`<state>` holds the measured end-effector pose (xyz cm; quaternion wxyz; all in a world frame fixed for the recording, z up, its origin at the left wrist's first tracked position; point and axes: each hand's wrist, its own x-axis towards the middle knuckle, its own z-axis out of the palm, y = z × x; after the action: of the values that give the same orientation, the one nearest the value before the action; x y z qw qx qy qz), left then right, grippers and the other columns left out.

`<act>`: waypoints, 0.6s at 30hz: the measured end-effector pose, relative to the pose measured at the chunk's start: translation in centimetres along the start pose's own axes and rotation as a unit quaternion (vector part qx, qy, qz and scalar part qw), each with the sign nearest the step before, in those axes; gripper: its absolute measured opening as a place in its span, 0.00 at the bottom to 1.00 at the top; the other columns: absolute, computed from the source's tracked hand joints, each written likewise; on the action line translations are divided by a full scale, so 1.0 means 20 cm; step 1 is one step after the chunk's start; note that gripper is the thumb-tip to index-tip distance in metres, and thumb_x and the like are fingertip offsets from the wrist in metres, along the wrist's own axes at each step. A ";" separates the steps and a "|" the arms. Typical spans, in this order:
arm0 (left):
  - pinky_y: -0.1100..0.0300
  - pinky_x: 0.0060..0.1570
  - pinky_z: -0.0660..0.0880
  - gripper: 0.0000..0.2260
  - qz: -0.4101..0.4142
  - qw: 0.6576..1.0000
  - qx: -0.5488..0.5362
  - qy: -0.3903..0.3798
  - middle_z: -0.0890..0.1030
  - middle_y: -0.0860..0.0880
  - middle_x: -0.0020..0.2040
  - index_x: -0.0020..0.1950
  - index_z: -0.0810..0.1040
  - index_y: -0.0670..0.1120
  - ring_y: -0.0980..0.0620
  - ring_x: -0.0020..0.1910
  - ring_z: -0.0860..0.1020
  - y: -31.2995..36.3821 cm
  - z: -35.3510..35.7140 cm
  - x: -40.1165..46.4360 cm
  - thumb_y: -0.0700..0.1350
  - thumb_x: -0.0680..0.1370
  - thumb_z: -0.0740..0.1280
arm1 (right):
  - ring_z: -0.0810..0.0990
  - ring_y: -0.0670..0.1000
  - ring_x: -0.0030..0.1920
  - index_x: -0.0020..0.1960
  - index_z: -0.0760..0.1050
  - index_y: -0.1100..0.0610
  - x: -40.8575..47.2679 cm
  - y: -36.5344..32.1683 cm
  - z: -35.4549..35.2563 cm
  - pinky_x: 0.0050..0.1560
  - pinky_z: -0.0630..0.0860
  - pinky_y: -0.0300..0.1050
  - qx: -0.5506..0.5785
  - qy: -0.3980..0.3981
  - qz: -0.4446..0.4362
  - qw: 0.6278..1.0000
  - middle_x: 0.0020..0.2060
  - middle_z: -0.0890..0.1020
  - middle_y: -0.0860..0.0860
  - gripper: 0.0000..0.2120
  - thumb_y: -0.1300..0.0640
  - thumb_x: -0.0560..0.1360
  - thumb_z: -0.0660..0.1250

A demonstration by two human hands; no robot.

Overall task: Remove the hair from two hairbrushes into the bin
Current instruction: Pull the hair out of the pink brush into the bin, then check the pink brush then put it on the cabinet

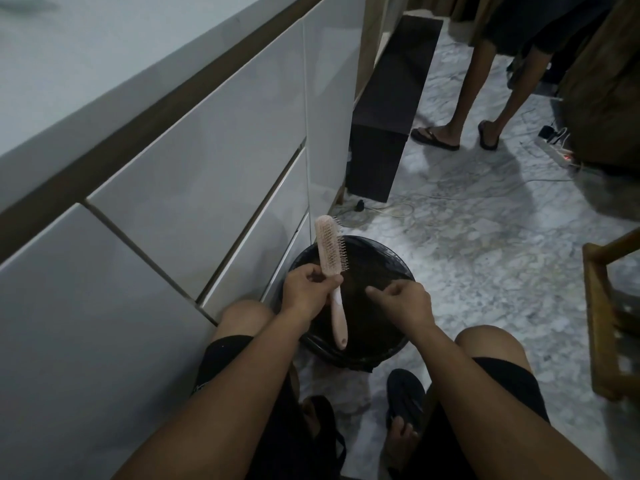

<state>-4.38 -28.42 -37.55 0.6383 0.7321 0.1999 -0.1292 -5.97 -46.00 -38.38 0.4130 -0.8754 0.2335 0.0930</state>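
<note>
Both forearms are stretched forward and down from a crouched position, the knees spread to either side of a round black bin (388,252) that stands on the marble floor (485,258) just beside the white drawer fronts (194,188). The left hand (306,294) is held over the bin's near-left rim, knuckles up, its fingers curled around a pale pink hairbrush (331,252) at the neck, where the head meets the handle. The brush is held nearly upright, its long axis slightly tilted: the rounded head points up and away, above the bin's far-left rim, while the handle end hangs down toward the bin's near rim. The bristles are turned to the right, toward the bin's middle. The right hand (407,299) is held over the bin's right half, well apart from the brush, palm down, with the thumb and forefinger pinched together and pointing left; whether any hair is caught between them cannot be told. Beyond the bin, the legs of another person (460,109) in sandals are seen on the floor.
</note>
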 end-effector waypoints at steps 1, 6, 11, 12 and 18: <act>0.48 0.47 0.83 0.04 0.002 1.000 -0.010 -0.004 0.85 0.45 0.48 0.44 0.81 0.46 0.46 0.49 0.83 0.03 0.00 0.00 0.40 0.72 0.74 | 0.80 0.48 0.45 0.39 0.80 0.55 -0.01 -0.02 -0.01 0.48 0.78 0.48 0.007 -0.016 -0.013 1.000 0.39 0.82 0.47 0.14 0.45 0.69 0.75; 0.56 0.41 0.82 0.02 0.030 0.998 -0.053 -0.018 0.84 0.42 0.52 0.47 0.81 0.46 0.44 0.49 0.84 0.20 0.00 -0.03 0.40 0.75 0.71 | 0.82 0.43 0.50 0.56 0.78 0.55 -0.10 -0.15 -0.07 0.50 0.78 0.35 0.087 -0.142 -0.126 0.978 0.50 0.83 0.45 0.17 0.57 0.69 0.77; 0.54 0.48 0.82 0.06 0.075 0.996 -0.042 -0.005 0.85 0.43 0.54 0.48 0.83 0.45 0.46 0.50 0.84 0.43 0.06 -0.05 0.45 0.72 0.74 | 0.79 0.39 0.50 0.61 0.75 0.50 -0.21 -0.33 -0.13 0.52 0.75 0.35 0.094 -0.037 -0.227 0.969 0.50 0.81 0.41 0.19 0.62 0.73 0.70; 0.57 0.47 0.81 0.10 0.102 0.995 -0.017 0.013 0.85 0.45 0.55 0.51 0.83 0.44 0.47 0.51 0.84 0.49 0.07 -0.07 0.45 0.72 0.74 | 0.79 0.41 0.50 0.62 0.75 0.51 -0.22 -0.37 -0.15 0.52 0.75 0.37 0.085 -0.014 -0.233 0.969 0.50 0.80 0.42 0.18 0.63 0.74 0.67; 0.54 0.62 0.76 0.24 0.415 0.841 0.240 0.253 0.71 0.45 0.70 0.69 0.70 0.46 0.46 0.67 0.73 0.86 0.01 -0.23 0.44 0.74 0.71 | 0.74 0.46 0.46 0.60 0.77 0.53 -0.27 -0.64 -0.38 0.41 0.67 0.29 0.014 0.061 -0.308 0.949 0.50 0.77 0.49 0.14 0.63 0.77 0.63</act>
<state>-0.55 -30.96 -20.44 0.3641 0.8840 -0.0051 0.2931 -4.68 -43.04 -22.96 0.4191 -0.9026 -0.0216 -0.0959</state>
